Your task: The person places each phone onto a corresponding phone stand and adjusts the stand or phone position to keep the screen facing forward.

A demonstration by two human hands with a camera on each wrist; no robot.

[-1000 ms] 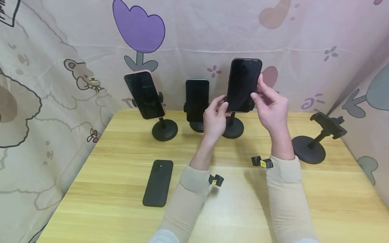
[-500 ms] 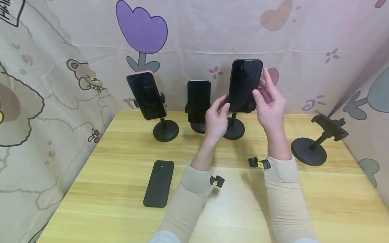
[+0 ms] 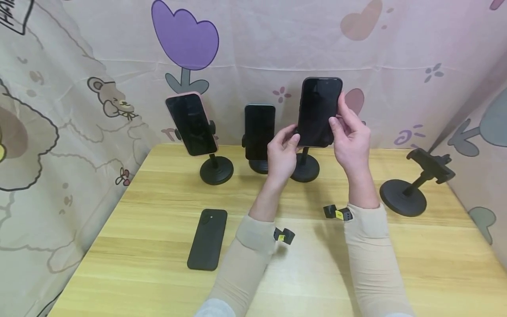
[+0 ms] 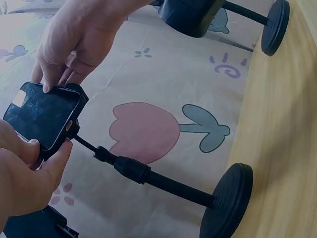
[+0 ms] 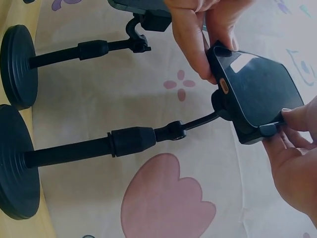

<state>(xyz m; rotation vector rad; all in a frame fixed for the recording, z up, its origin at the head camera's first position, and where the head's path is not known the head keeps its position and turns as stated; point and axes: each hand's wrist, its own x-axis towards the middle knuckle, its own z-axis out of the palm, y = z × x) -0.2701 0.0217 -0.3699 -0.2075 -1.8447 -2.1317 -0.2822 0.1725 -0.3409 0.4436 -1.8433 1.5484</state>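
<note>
A black smartphone (image 3: 320, 112) stands upright, screen forward, at the clamp of a black phone stand (image 3: 306, 171). My left hand (image 3: 282, 155) pinches its lower left edge, thumb in front and fingers behind. At the right edge, my right hand (image 3: 351, 141) pinches the phone, with the thumb on the front. In the right wrist view, a clamp arm (image 5: 268, 130) hooks over the phone's side next to the right thumb. The stand's round base (image 4: 229, 203) is on the table in the left wrist view. Most of the clamp is hidden behind the phone.
A pink-edged phone (image 3: 192, 124) and another phone (image 3: 259, 132) sit in stands to the left. A bare stand (image 3: 404, 198) is at the right. A black phone (image 3: 207, 240) lies face down on the wooden table (image 3: 138, 246). Patterned cloth (image 3: 253, 44) hangs behind.
Half a second ago my right index finger stood off the phone's right edge; now it is back against it. My left hand has kept its grip, and the view has shifted slightly.
</note>
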